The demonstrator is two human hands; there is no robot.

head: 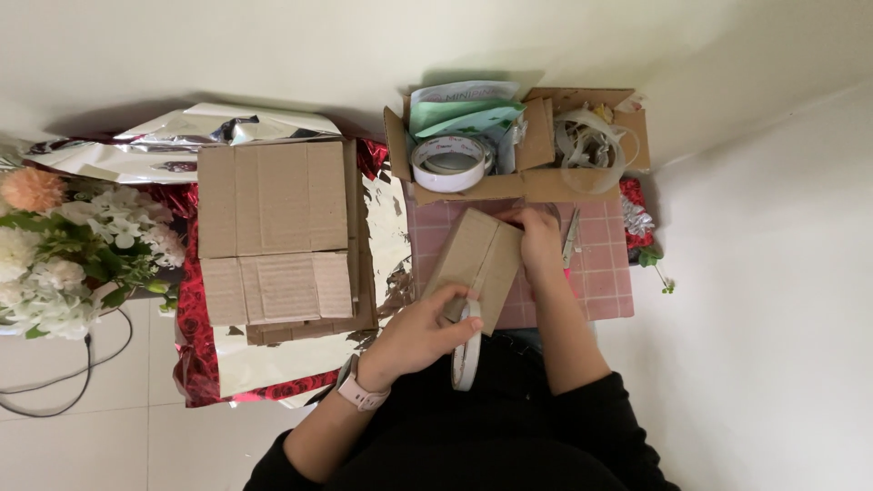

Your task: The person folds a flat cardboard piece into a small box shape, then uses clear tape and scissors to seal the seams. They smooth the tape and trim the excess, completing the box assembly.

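Observation:
My left hand, with a pink watch on its wrist, grips a white roll of tape held on edge against the near side of a small folded cardboard piece. My right hand presses on the far right edge of that cardboard piece, which lies tilted on a pink gridded mat.
An open cardboard box at the back holds a large tape roll, green packets and clear tape. Scissors lie on the mat. Flattened cardboard sheets rest on silver and red foil wrap. Artificial flowers stand at left.

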